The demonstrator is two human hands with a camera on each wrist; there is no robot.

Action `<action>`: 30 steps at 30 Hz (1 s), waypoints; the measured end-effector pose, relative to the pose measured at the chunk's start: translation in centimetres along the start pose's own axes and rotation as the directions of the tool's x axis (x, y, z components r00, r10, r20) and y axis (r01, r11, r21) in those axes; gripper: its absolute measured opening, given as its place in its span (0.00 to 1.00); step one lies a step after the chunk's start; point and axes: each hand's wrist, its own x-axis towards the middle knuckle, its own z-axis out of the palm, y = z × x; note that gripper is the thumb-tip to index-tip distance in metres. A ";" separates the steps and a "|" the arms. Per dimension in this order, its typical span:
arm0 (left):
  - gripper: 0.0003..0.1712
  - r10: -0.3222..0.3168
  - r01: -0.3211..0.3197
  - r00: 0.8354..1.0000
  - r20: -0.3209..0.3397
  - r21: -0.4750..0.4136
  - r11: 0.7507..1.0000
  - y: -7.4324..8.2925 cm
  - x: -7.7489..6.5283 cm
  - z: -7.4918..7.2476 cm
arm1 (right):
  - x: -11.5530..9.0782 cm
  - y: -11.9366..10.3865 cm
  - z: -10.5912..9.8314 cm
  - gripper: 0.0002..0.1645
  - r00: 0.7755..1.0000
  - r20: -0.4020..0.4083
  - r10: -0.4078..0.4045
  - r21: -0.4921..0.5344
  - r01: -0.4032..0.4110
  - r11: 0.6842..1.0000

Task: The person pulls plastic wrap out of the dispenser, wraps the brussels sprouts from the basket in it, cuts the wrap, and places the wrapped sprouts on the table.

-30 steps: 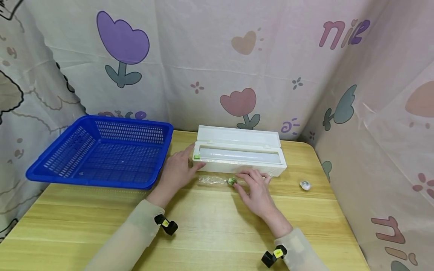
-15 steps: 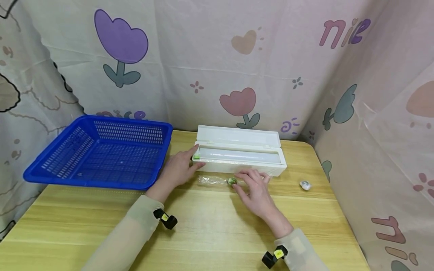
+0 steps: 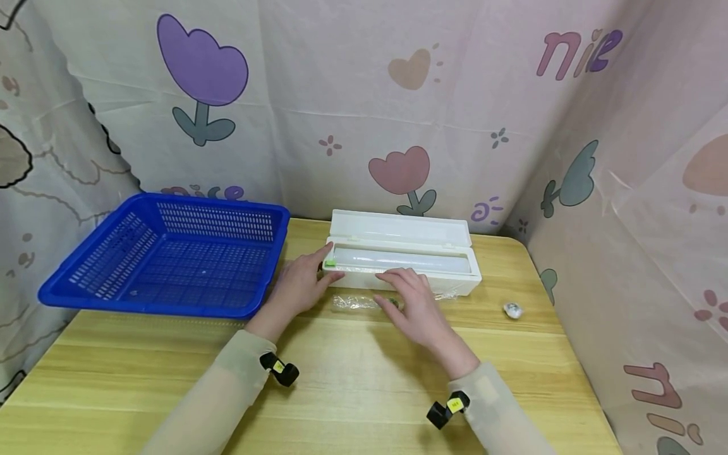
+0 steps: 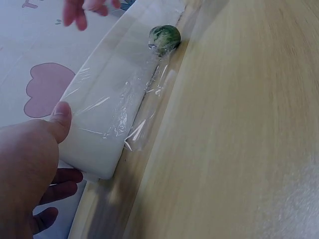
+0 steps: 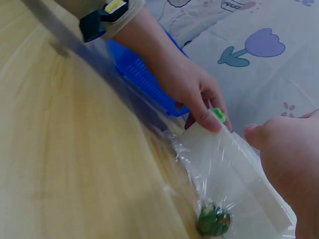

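A long white cling film dispenser [image 3: 352, 279] stands with its lid up and a roll [image 3: 398, 260] inside. My left hand [image 3: 298, 282] grips its left end, thumb on the front face, beside a green slider [image 5: 219, 114]. A strip of clear film [image 3: 355, 303] hangs down the front onto the table. On that film sits a small green ball, like a Brussels sprout [image 4: 165, 38], close against the front of the dispenser. My right hand [image 3: 418, 309] hovers over it with fingers spread, holding nothing, and mostly hides it in the head view.
A blue mesh basket [image 3: 153, 309] stands to the left, its rim close to my left wrist. A small whitish wrapped ball [image 3: 513, 310] lies to the right on the wooden table [image 3: 352, 392]. Printed cloth [image 3: 318, 82] hangs behind and at both sides.
My right hand has come off the green ball and shifted left and up, over the dispenser's front. My left hand keeps its grip on the dispenser's end.
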 end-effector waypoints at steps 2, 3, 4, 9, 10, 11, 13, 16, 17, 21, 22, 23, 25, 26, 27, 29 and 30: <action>0.48 -0.010 0.010 1.000 0.002 0.003 1.000 0.1 -0.1 0.0 | 0.6 0.1 0.1 0.25 1.000 0.015 0.005 0.041 -0.005 0.999; 0.48 -0.016 0.016 1.000 0.003 -0.002 1.000 0.1 -0.1 0.0 | 1.0 0.1 0.2 0.24 1.000 0.018 0.004 0.065 -0.005 0.998; 0.48 -0.024 0.024 1.000 0.007 -0.007 1.000 0.2 -0.1 0.0 | 1.3 0.2 0.3 0.24 1.000 0.020 0.004 0.085 -0.006 0.996; 0.48 -0.058 0.059 0.998 0.023 -0.044 0.997 0.5 -0.2 0.0 | 3.0 0.4 0.9 0.22 0.999 0.030 -0.012 0.155 0.007 0.988; 0.48 -0.060 0.061 0.998 0.024 -0.049 0.997 0.5 -0.3 0.0 | 3.3 0.4 1.0 0.22 0.999 0.039 -0.012 0.163 0.006 0.987; 0.48 -0.063 0.064 0.998 0.023 -0.053 0.997 0.5 -0.3 0.1 | 3.6 0.3 1.1 0.22 0.999 0.050 -0.010 0.168 0.002 0.986; 0.47 -0.067 0.069 0.998 0.020 -0.059 0.996 0.5 -0.2 0.1 | 4.3 0.2 1.3 0.23 0.997 0.076 0.002 0.176 -0.016 0.984; 0.47 -0.069 0.070 0.997 0.022 -0.065 0.995 0.5 -0.2 0.2 | 5.2 0.1 1.8 0.22 0.994 0.110 0.023 0.162 -0.041 0.986; 0.47 -0.072 0.074 0.997 0.024 -0.066 0.995 0.5 -0.2 0.2 | 5.5 0.1 1.9 0.22 0.992 0.119 0.028 0.153 -0.046 0.987; 0.47 -0.073 0.075 0.997 0.026 -0.068 0.995 0.6 -0.1 0.2 | 6.8 0.0 2.6 0.20 0.988 0.148 0.042 0.119 -0.060 0.991; 0.47 -0.074 0.075 0.997 0.023 -0.068 0.995 0.6 -0.1 0.2 | 7.2 -0.1 2.7 0.20 0.987 0.157 0.046 0.106 -0.063 0.992; 0.47 -0.075 0.076 0.997 0.020 -0.068 0.995 0.6 -0.1 0.2 | 7.5 -0.1 2.9 0.19 0.984 0.168 0.052 0.092 -0.068 0.993; 0.46 -0.074 0.075 0.997 0.013 -0.067 0.995 0.6 -0.1 0.1 | 8.1 -0.2 3.2 0.19 0.980 0.188 0.059 0.064 -0.072 0.995; 0.46 -0.075 0.075 0.997 0.011 -0.064 0.995 0.6 -0.1 0.0 | 8.3 -0.2 3.4 0.19 0.979 0.195 0.059 0.050 -0.071 0.996; 0.46 -0.074 0.074 0.997 0.009 -0.063 0.995 0.6 -0.2 0.0 | 8.5 -0.2 3.6 0.18 0.977 0.204 0.060 0.038 -0.069 0.997; 0.45 -0.069 0.069 0.998 0.005 -0.065 0.995 0.5 -0.3 0.0 | 8.9 -0.3 4.0 0.18 0.973 0.220 0.065 0.022 -0.072 0.997; 0.44 -0.066 0.066 0.998 0.001 -0.066 0.996 0.6 -0.3 0.0 | 9.1 -0.4 4.3 0.17 0.972 0.226 0.068 0.017 -0.074 0.997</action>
